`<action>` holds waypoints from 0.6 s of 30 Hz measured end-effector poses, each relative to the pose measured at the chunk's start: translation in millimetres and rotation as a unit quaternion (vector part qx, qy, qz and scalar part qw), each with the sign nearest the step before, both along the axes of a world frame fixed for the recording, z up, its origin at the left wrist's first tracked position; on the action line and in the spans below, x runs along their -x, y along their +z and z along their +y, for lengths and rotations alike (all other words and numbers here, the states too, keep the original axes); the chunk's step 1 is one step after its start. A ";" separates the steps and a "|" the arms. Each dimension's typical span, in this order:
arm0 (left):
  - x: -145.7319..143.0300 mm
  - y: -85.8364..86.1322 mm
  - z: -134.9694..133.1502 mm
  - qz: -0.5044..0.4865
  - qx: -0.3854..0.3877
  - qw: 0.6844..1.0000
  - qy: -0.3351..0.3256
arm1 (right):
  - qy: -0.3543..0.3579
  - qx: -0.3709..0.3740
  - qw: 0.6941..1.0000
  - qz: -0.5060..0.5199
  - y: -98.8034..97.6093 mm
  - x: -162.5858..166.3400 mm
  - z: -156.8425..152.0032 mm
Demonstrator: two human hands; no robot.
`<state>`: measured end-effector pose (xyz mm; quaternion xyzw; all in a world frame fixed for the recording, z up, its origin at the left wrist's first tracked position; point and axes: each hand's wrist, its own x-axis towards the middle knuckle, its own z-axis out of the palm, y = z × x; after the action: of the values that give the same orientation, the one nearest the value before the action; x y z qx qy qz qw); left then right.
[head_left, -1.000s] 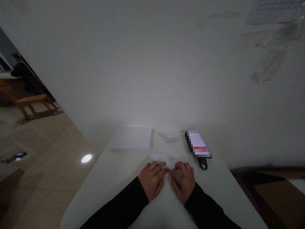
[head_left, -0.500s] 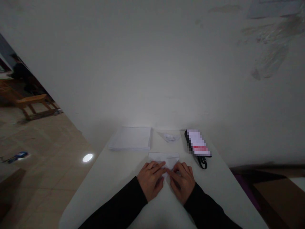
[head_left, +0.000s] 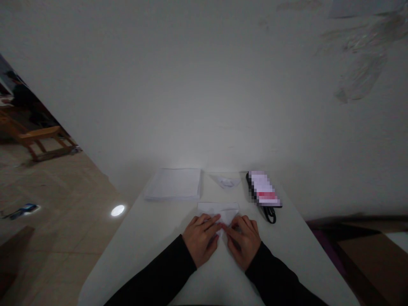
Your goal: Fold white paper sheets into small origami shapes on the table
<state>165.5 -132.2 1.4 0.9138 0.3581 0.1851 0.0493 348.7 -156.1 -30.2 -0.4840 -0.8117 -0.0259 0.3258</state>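
Paper (head_left: 227, 212) under both hands (head_left: 199, 240) (head_left: 245, 241)

The paper (head_left: 217, 206) is white (the sleeves (head_left: 156, 274) plain black).

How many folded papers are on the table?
2: a folded paper under the left hand and right hand, another between paper stack and phone. Hands may hide more.

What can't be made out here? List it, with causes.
All in the head view:
Much of the folded white paper: covered by the bare left hand and right hand.
Rectangular black phone: screen content pixelated.
Flat grey sheet, upper right: cut off by the top edge.
Blue object, far left: too small and blurred.
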 end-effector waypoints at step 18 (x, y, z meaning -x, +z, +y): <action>2.3 -0.3 2.2 0.010 -0.008 1.000 -0.015 | -0.168 0.016 0.981 -0.092 -1.6 -27.3 23.5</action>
<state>163.2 -130.0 1.1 0.9215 0.3430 0.1779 0.0407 376.0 -132.6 -31.8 -0.6140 -0.7460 -0.1113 0.2327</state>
